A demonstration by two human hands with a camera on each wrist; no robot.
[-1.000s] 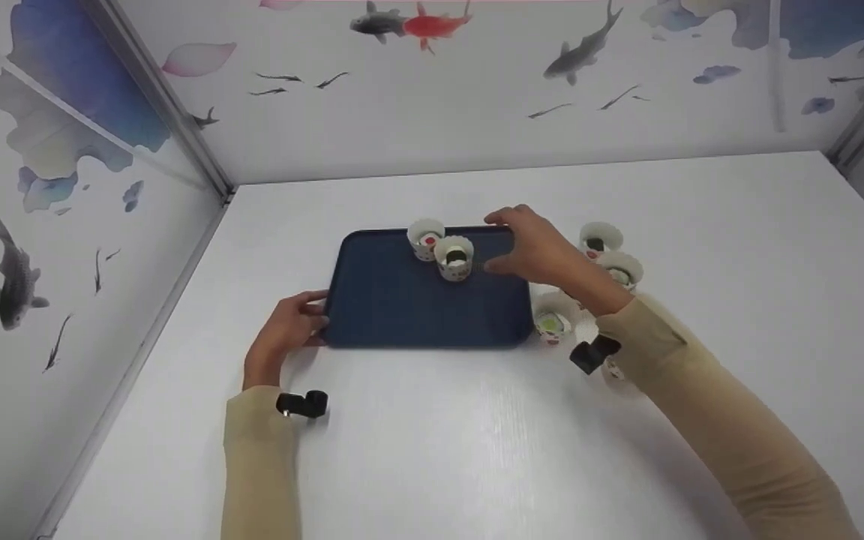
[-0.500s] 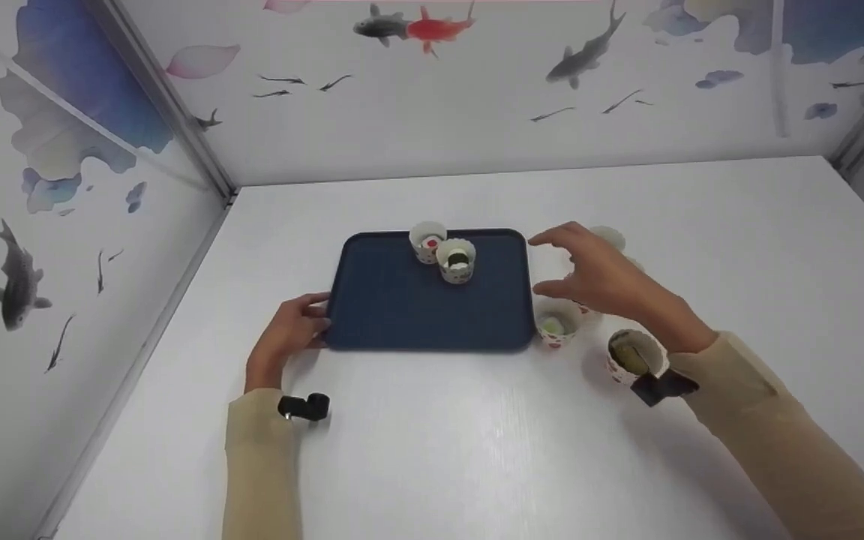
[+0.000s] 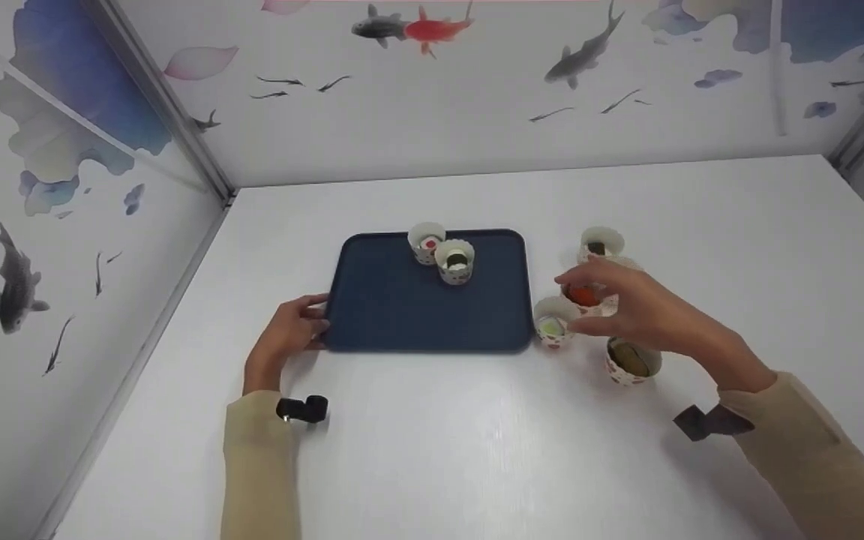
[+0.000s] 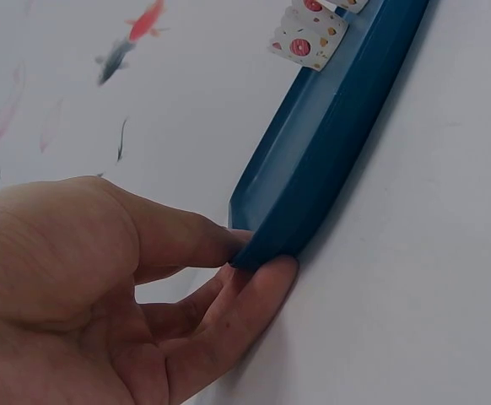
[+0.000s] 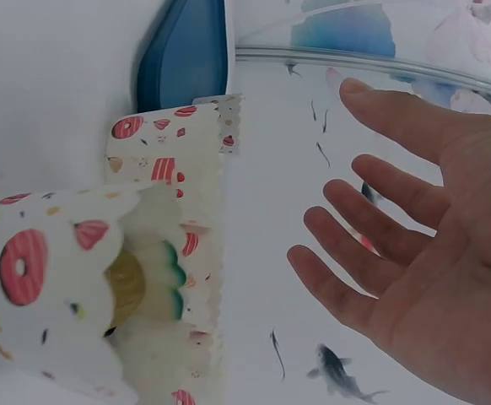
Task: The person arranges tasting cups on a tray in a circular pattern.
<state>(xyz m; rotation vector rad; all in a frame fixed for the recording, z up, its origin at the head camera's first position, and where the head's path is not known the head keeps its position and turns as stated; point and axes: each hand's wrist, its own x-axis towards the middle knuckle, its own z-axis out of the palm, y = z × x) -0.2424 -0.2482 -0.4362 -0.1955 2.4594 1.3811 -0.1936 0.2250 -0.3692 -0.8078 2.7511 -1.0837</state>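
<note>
My left hand (image 3: 286,330) pinches the left edge of a dark blue tray (image 3: 402,315); in the left wrist view the thumb lies over the tray's rim (image 4: 271,232) and fingers are under it. Two patterned paper baking cups stand together near the tray's back edge: one cup (image 3: 427,256) holds a white piece with a red centre, the other (image 3: 453,277) a piece wrapped in dark green. My right hand (image 3: 638,307), fingers spread and holding nothing, hovers over several more cups beside the tray. Under its fingertips are a cup with orange filling (image 3: 582,295) and one with pale green filling (image 3: 553,339).
A cup with a brownish filling (image 3: 631,367) stands nearest me on the right, and a cup with a dark piece (image 3: 603,236) farthest back. Another cup is mostly hidden behind the right hand. White walls with painted fish (image 3: 439,30) border the white table (image 3: 417,450).
My right hand has moved from over the tray, beside the two cups, rightward and toward me to above the cups at the right. The left hand and tray have stayed put.
</note>
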